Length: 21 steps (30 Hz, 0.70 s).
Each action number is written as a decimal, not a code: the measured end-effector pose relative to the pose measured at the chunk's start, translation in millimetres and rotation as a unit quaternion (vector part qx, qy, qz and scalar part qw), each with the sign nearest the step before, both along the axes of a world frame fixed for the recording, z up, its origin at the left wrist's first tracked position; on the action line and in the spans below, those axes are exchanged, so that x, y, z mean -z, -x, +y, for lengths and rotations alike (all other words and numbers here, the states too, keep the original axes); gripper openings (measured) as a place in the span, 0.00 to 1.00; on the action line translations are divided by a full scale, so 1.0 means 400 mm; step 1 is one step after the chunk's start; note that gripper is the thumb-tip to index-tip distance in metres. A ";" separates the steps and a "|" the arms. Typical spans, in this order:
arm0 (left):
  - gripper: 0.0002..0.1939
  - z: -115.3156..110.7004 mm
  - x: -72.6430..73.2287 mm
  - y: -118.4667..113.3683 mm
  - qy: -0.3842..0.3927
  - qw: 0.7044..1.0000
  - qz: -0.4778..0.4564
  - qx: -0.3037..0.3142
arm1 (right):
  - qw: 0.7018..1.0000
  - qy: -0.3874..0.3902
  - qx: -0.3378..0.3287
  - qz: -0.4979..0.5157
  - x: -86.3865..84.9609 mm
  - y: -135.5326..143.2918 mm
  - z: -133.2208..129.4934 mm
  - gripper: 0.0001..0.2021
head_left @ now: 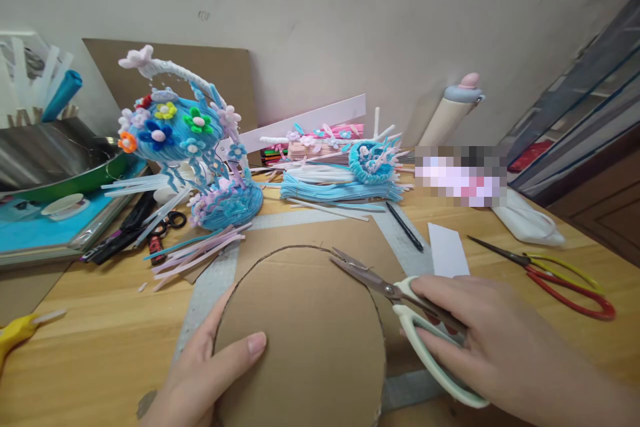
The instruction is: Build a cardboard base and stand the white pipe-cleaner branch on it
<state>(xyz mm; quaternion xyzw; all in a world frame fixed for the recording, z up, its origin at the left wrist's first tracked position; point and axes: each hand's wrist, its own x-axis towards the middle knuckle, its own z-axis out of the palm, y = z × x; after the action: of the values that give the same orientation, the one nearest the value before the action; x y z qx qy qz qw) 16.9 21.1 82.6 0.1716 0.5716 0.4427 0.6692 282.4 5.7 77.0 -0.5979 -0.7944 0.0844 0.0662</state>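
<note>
A round cardboard disc (305, 340) fills the lower middle of the head view, its cut edge showing dark corrugation. My left hand (210, 360) grips it at the left, thumb flat on top and fingers underneath. In my right hand (490, 333) is a pair of scissors (435, 347) with pale green handles. Their blades lie over the disc's upper right edge, slightly parted, with a thin pale sliver near them. Beneath the disc lies a square-cornered sheet of cardboard (280, 233) on a grey mat (200, 307).
Behind the disc stands a blue jellyfish-like pipe-cleaner lamp (175, 133). Bundles of blue pipe cleaners (340, 188) lie right of it. A black pen (404, 227), a white card (447, 250) and red-and-yellow-handled scissors (570, 283) are on the right. A yellow glue gun (20, 333) sits at far left.
</note>
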 end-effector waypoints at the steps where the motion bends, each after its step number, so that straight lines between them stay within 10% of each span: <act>1: 0.52 0.000 0.000 0.000 0.000 1.000 0.002 -0.001 | 1.000 0.003 -0.001 -0.003 -0.002 0.002 0.000 0.06; 21: 0.51 -0.011 -0.005 0.002 0.022 0.998 0.001 -0.055 | 0.999 0.044 -0.016 -0.006 -0.019 0.006 0.008 0.10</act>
<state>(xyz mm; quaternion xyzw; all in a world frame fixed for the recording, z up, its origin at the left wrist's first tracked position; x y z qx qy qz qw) 16.2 16.7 84.6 0.1251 0.5906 0.4661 0.6468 280.1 8.8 84.4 -0.5881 -0.7995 0.1174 0.0338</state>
